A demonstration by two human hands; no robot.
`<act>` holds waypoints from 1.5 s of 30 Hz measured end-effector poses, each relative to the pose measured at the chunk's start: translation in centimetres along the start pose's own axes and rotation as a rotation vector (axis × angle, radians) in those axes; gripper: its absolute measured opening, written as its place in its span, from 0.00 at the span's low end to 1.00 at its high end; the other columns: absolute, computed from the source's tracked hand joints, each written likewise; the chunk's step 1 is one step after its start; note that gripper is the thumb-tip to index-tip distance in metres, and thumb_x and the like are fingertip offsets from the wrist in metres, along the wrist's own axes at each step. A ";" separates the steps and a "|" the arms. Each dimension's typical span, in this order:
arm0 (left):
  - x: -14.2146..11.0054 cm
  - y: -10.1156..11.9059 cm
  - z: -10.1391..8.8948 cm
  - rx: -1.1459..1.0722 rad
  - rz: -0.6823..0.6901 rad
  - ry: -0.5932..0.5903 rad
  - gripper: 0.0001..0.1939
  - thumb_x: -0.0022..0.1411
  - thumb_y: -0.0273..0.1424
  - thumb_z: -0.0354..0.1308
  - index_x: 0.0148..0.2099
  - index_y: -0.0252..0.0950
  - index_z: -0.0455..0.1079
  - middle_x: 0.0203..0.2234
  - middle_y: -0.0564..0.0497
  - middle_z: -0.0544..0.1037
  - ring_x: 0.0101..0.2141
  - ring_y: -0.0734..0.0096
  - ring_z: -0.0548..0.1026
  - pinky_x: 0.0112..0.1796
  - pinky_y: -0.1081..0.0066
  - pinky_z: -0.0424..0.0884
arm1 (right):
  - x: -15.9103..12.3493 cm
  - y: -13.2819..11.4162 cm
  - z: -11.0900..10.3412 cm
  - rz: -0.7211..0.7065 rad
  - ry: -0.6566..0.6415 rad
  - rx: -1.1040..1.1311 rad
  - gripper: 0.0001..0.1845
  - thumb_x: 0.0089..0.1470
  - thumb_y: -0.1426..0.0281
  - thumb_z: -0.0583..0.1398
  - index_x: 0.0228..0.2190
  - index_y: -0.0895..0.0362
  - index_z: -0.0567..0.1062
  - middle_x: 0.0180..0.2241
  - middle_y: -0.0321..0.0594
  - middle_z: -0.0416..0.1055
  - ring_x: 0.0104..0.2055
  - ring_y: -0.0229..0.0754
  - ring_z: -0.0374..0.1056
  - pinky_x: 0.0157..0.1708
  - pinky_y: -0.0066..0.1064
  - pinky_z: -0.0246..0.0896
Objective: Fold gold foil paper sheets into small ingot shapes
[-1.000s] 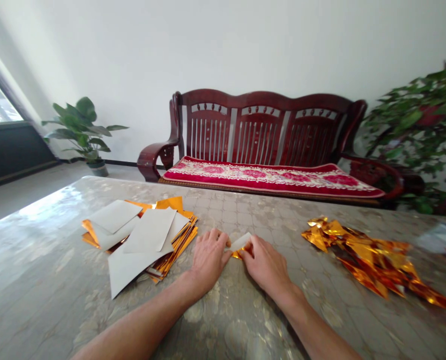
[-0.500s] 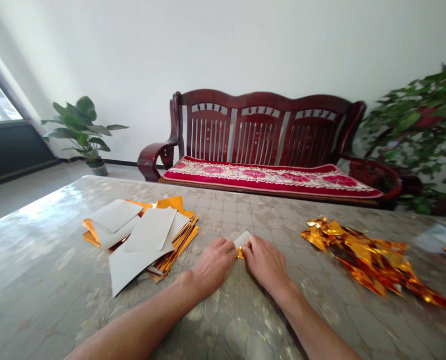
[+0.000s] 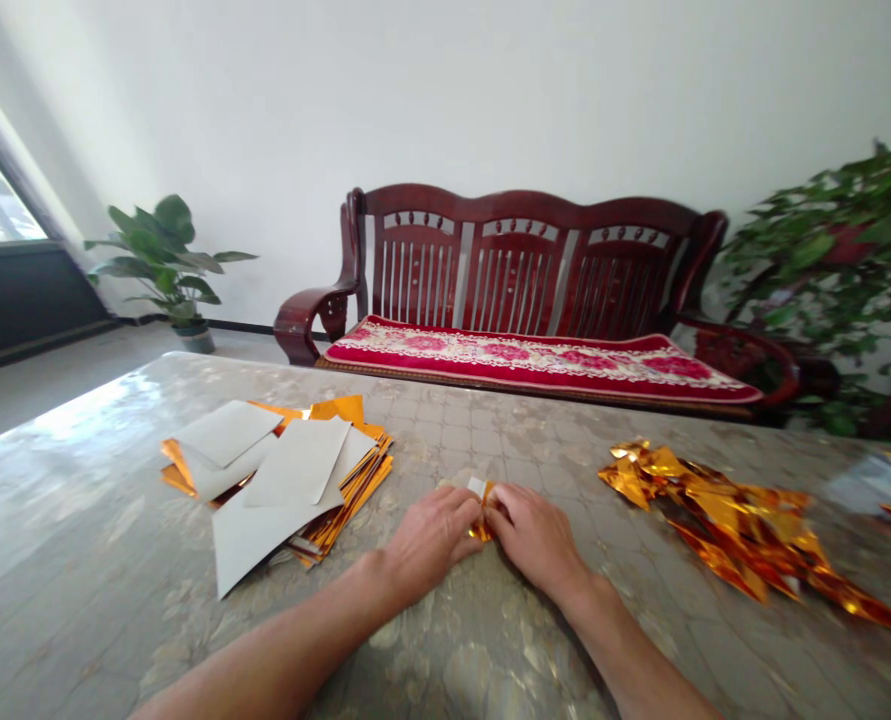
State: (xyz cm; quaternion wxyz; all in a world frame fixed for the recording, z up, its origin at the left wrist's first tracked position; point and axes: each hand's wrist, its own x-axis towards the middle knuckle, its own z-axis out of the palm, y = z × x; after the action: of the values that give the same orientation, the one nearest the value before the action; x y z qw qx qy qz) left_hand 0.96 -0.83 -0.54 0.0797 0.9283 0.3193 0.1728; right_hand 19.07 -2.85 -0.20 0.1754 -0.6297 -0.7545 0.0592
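Between my hands, a small piece of gold foil paper with a white backing is partly folded on the table, mostly covered by fingers. My left hand grips its left side, fingers curled and thumb low. On its right side, my right hand pinches the paper with thumb and fingers. To the left of my hands lies a loose stack of foil paper sheets, several with the white side up and gold edges showing. Off to the right is a heap of folded gold foil pieces.
The table has a patterned, glossy cover. A clear plastic bag lies at its right edge. Beyond the table stands a dark red wooden bench with a red floral cover. Potted plants flank it.
The paper's white part showing between my hands has shrunk, with gold now standing up there. My left hand has shifted right and nearer me; my right hand has come slightly nearer too.
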 end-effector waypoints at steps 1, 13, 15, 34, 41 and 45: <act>0.1 -0.1 -0.1 -0.010 -0.006 -0.006 0.07 0.65 0.34 0.58 0.43 0.37 0.67 0.41 0.51 0.75 0.44 0.65 0.70 0.46 0.68 0.66 | 0.1 0.0 0.0 0.015 0.002 0.009 0.10 0.61 0.68 0.54 0.28 0.53 0.69 0.31 0.34 0.73 0.34 0.39 0.67 0.30 0.28 0.49; 0.0 0.7 0.7 0.043 -0.056 -0.032 0.04 0.69 0.31 0.54 0.43 0.40 0.69 0.41 0.52 0.72 0.42 0.66 0.70 0.40 0.71 0.67 | 0.7 0.0 0.2 0.226 0.088 -0.092 0.06 0.59 0.65 0.57 0.36 0.54 0.71 0.40 0.40 0.70 0.42 0.43 0.67 0.34 0.30 0.53; -0.1 0.8 1.3 0.089 -0.042 -0.005 0.03 0.69 0.31 0.54 0.44 0.39 0.68 0.41 0.52 0.72 0.42 0.65 0.69 0.40 0.69 0.67 | 0.9 -0.1 0.1 0.235 0.076 -0.106 0.06 0.59 0.64 0.57 0.34 0.54 0.71 0.39 0.40 0.70 0.42 0.43 0.67 0.34 0.30 0.53; -0.6 1.5 1.1 0.239 -0.110 0.030 0.15 0.67 0.36 0.57 0.53 0.40 0.64 0.47 0.48 0.72 0.47 0.60 0.70 0.44 0.62 0.68 | 1.6 -1.2 0.0 0.285 0.057 0.029 0.06 0.54 0.65 0.59 0.30 0.49 0.77 0.34 0.34 0.77 0.39 0.43 0.69 0.32 0.30 0.51; -0.7 1.5 0.7 0.274 -0.109 0.024 0.17 0.65 0.38 0.59 0.53 0.41 0.64 0.51 0.47 0.70 0.49 0.58 0.69 0.47 0.59 0.67 | 1.2 -1.1 0.9 0.186 0.133 0.005 0.06 0.56 0.70 0.59 0.30 0.51 0.76 0.33 0.35 0.74 0.39 0.41 0.68 0.36 0.29 0.53; -0.6 1.6 0.4 0.282 -0.104 0.014 0.15 0.65 0.38 0.58 0.52 0.40 0.64 0.50 0.47 0.71 0.48 0.58 0.69 0.47 0.59 0.67 | 0.8 -1.1 1.1 0.118 0.157 0.005 0.08 0.56 0.73 0.58 0.31 0.51 0.76 0.34 0.36 0.73 0.39 0.40 0.68 0.36 0.28 0.54</act>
State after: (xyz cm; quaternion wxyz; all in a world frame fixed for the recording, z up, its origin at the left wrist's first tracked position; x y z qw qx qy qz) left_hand 1.57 -2.50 -0.65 -0.0449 0.9113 0.3887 0.1281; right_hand 17.60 -2.12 -0.74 0.2321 -0.6751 -0.6999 0.0217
